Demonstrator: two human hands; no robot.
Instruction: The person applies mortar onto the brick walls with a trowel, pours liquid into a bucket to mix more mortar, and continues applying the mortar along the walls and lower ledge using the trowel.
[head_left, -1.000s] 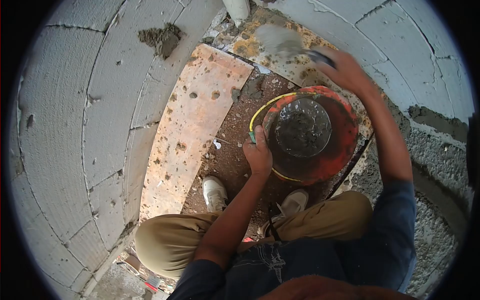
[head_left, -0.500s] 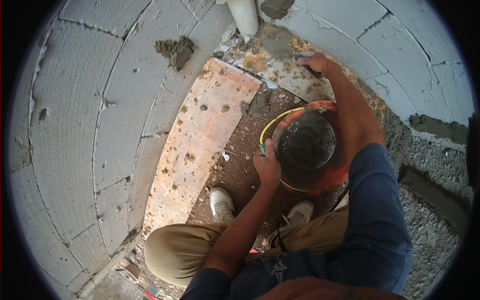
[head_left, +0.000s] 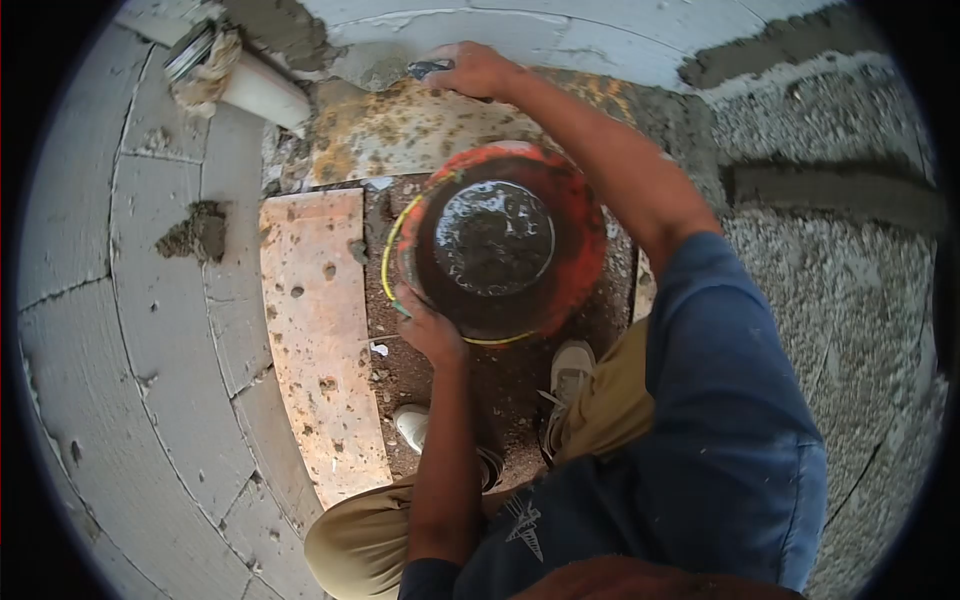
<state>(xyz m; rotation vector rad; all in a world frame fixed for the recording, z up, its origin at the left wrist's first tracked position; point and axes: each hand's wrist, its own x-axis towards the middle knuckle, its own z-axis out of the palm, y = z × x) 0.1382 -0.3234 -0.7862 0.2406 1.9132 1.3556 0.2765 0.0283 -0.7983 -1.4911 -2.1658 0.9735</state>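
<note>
My left hand is closed round the green grip on the yellow bucket handle, at the near left side of the bucket. The red bucket stands upright with wet grey mortar inside. Beyond it, my right arm reaches over the far side to the base of the back wall. My right hand is wrapped round the dark handle of a trowel. A greyish patch lies just left of it against the wall; I cannot separate blade from mortar there.
A mortar-spotted board lies on the left, another stained board along the back wall. Pale block walls rise left and behind. A white pipe stands at the back left corner. Rough blockwork with mortar joints is on the right.
My view has turned, so the bucket and boards sit further left. My right hand has moved with the trowel from over the back board to the wall base. My left hand keeps its hold.
</note>
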